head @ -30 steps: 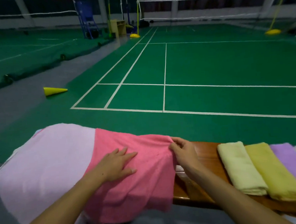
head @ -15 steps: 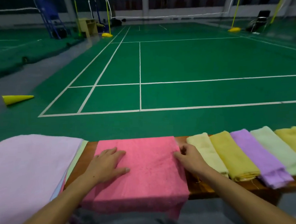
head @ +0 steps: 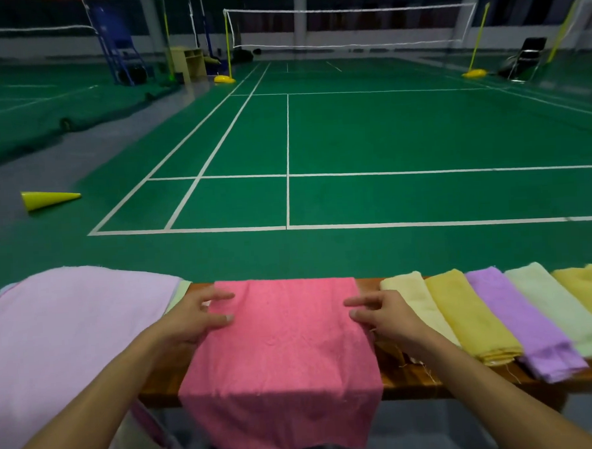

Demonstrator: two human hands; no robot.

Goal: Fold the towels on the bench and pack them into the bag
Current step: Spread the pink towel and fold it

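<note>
Head view shows the pink towel (head: pixel 280 342) spread across the wooden bench (head: pixel 409 378), its near edge hanging over the front of the bench toward the person; the left hand (head: pixel 193 320) sits at the towel's left edge and the right hand (head: pixel 383 314) at its right edge, each with fingers half-curled and thumb apart from the forefinger, so neither looks clamped on the cloth; whether the fingertips touch the fabric or hover just over it I cannot tell. The towel thus lies between the two hands, flat, with both side edges right at the fingers. To the right, five folded towels (head: pixel 498 320) lie side by side, the nearest cream one just beside the right hand; to the left a lilac towel (head: pixel 71 339) covers a heap of unfolded ones; no bag is in view. Risks, as I judge them: the overhanging part may drag the whole towel off the bench if the hands lift only the far portion; an uneven pinch at the two sides would skew the fold; the right hand, so near the cream towel, could catch and disturb it; loose threads on the bench near the right wrist might snag.
</note>
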